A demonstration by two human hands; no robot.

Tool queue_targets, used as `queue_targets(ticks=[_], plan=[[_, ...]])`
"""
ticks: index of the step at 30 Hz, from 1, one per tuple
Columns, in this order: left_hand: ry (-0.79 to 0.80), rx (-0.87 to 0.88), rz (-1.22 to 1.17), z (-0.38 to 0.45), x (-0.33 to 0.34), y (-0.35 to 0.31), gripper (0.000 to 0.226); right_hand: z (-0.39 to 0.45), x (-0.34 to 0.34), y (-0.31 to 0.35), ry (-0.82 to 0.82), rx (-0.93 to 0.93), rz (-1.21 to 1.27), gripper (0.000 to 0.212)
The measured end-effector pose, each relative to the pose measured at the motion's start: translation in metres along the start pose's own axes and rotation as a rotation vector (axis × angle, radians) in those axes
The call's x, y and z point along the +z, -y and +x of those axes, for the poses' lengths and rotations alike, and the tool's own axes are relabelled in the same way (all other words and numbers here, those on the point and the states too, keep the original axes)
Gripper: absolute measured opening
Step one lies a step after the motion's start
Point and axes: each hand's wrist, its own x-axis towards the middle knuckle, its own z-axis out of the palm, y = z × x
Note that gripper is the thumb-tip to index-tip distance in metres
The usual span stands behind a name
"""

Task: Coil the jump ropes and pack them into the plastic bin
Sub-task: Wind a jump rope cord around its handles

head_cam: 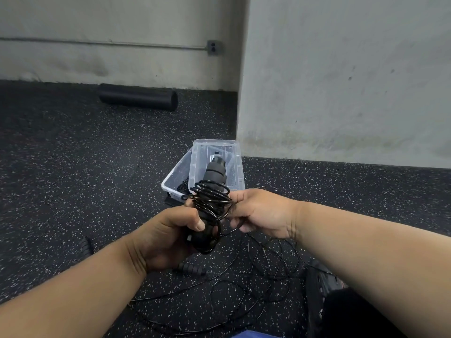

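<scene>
Up front, the left hand (168, 236) grips the black jump-rope handles (211, 191), fingers curled tight round them; the right hand (262, 213) pinches the rope (210, 200) coiled around them; just beyond stands the clear plastic bin (175, 184), lid (216, 164) propped against it; loose rope (256, 272) sprawls on the speckled floor (73, 167).

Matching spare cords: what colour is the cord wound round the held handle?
Glossy black thin cord, head view.

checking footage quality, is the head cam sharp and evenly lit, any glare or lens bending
Head view: soft, even light, faint shadows; small glints on the coiled black rope and clear bin; wide-angle bending curves the forearms and wall edges; left hand and right hand slightly soft, floor corners dim.
</scene>
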Motion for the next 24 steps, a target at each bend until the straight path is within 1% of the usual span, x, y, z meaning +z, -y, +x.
queue_targets(ticks=[4,6,11,13,15,17,19,20,23,24], plan=[[0.005,0.002,-0.012,0.001,0.004,0.000,0.047,0.001,0.002,0.000,-0.049,-0.003,-0.064,0.021],[0.010,0.005,-0.025,0.002,0.005,0.000,0.050,0.000,0.003,0.000,-0.075,-0.018,-0.080,0.022],[0.054,-0.006,0.010,0.005,0.002,0.003,0.074,-0.001,0.000,-0.004,-0.064,-0.021,-0.135,0.037],[0.044,0.006,0.048,0.006,0.003,0.004,0.068,-0.001,0.000,-0.005,-0.063,-0.031,-0.131,0.037],[0.032,0.031,0.067,0.006,0.006,0.004,0.069,0.000,0.001,-0.006,-0.084,-0.048,-0.103,0.038],[-0.051,0.060,0.046,0.008,0.009,0.005,0.068,0.004,0.002,-0.008,-0.123,-0.086,-0.048,0.035],[-0.187,0.084,0.000,0.011,0.008,0.005,0.064,0.008,0.003,-0.009,-0.183,-0.106,0.002,0.035],[-0.241,0.086,-0.023,0.012,0.007,0.006,0.065,0.009,0.002,-0.009,-0.205,-0.110,0.021,0.034],[-0.337,0.060,-0.050,0.017,0.002,0.008,0.088,0.008,0.002,-0.004,-0.228,-0.090,0.015,0.031],[-0.360,0.061,-0.067,0.018,0.001,0.008,0.092,0.008,0.001,-0.004,-0.231,-0.072,-0.020,0.030]])
